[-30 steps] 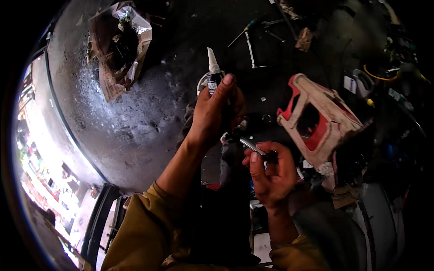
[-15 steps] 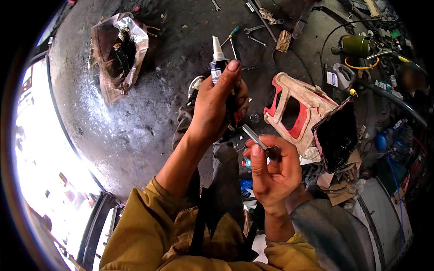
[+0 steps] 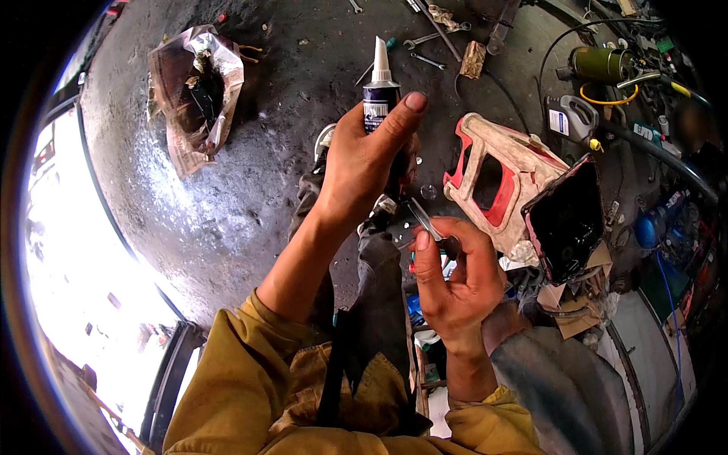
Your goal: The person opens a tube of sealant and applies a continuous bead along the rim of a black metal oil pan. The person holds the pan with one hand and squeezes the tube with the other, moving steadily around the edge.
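My left hand [image 3: 371, 155] is wrapped round a dark sealant-like tube [image 3: 381, 102] with a white cone nozzle pointing up and away from me. Its thumb stretches across the tube's right side, and the lower part of the tube is hidden by the fingers. To the right and nearer to me, my right hand [image 3: 460, 284] pinches a small shiny metal piece [image 3: 423, 216] between thumb and fingers. This piece is slim and straight, with a dark rounded end partly covered by the fingers. Its free tip points up-left toward the tube's lower end; whether they touch I cannot tell.
A worn cream-and-red plastic stool [image 3: 523, 178] stands right of my hands, with a black oily pan [image 3: 565, 220] leaning on it. Wrenches [image 3: 428, 61] lie beyond. A grey jug [image 3: 570, 120] is farther right. A plastic bag [image 3: 199, 98] with dark contents lies far left.
The tube has tilted more upright and shifted slightly right in my left hand. My right hand keeps its pinch, and the metal piece has turned slightly.
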Demonstrator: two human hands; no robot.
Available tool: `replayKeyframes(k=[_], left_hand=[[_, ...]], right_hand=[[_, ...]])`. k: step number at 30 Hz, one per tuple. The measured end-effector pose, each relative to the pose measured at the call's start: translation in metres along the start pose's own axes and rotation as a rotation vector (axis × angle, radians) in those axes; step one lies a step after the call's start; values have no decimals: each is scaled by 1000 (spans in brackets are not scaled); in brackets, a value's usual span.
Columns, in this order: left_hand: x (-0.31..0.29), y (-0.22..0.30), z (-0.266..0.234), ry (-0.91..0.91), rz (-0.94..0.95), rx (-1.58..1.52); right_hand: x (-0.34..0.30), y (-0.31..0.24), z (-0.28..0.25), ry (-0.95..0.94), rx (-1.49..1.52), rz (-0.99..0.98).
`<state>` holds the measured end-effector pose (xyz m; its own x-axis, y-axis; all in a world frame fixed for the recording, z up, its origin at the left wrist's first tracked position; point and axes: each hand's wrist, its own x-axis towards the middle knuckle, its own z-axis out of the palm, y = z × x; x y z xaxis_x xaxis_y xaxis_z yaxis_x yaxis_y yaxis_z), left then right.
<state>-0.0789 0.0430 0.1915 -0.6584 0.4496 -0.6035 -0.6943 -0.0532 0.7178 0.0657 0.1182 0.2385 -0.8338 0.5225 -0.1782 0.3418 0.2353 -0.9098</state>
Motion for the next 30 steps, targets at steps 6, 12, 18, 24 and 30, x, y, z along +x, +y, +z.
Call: replayKeyframes(k=[6,12,18,24,30], left_hand=[[10,-1,-1,-135,-229,-222],[15,-7,-7,-223,-332,-287],[9,-2,-3,-179,-237,-198],[4,-1,-6,-79,31,-139],[-5,4,-4,-108,160,-40]], right_hand=[[11,-3,-9,-33,32,-34],[20,-4,-17,-92,205,53],[19,-13,-17,-181,263,240],[15,-29,-2,-77,515,411],[5,-26,7,-60,535,326]])
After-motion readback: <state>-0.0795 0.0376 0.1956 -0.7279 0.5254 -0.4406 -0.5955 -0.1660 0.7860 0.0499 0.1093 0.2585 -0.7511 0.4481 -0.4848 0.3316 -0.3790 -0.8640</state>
